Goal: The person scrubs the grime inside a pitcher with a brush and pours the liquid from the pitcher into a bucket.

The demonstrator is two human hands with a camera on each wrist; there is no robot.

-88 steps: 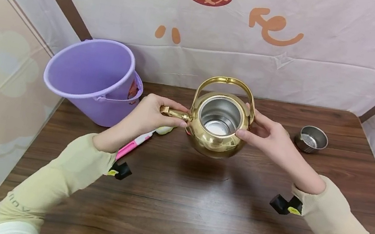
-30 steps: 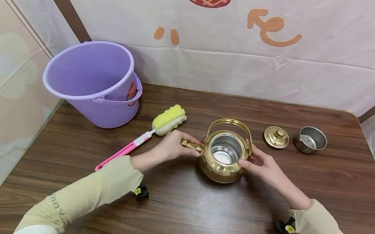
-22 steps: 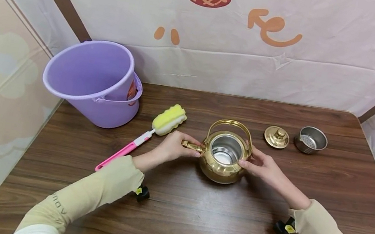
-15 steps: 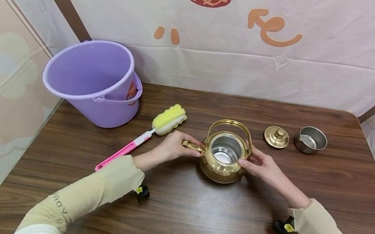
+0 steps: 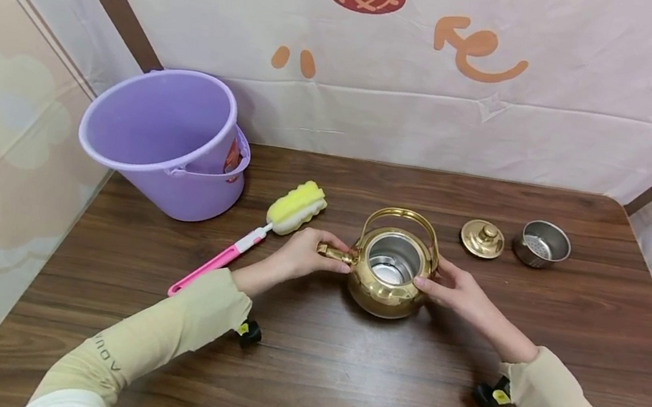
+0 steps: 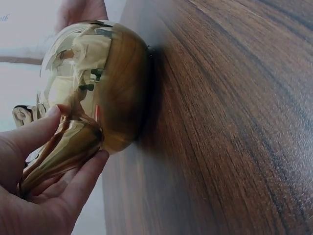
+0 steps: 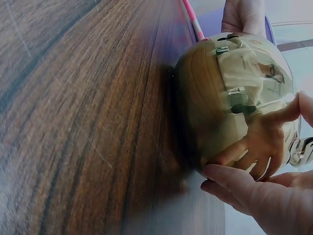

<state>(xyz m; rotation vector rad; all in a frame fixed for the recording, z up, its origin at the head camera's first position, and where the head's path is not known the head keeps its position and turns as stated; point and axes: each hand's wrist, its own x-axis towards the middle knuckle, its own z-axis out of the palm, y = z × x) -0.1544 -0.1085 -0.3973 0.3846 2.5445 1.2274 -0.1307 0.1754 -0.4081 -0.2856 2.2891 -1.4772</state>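
Observation:
A shiny gold teapot [image 5: 384, 297] stands upright on the wooden table in the head view, its arched handle raised and its lid off. Its steel inside shows through the round mouth. My left hand [image 5: 306, 256] holds it by the spout, thumb on one side and fingers on the other; the left wrist view shows the spout [image 6: 68, 149] between them. On the opposite side, my right hand [image 5: 457, 292] grips the rounded body, with the thumb at the rim. Fingertips [image 7: 222, 172] press the lower side of the body in the right wrist view.
A gold lid [image 5: 482, 239] and a perforated steel strainer [image 5: 542, 244] lie at the back right. Left of the teapot is a sponge brush [image 5: 296, 209] with a pink handle. A purple bucket [image 5: 197, 192] stands at the back left, near the fabric wall.
Since the earliest frame, both hands have lowered the teapot onto the table, slightly rightward and nearer me, uncovering the lid and brush. Over the last second, hands and teapot have stayed almost still.

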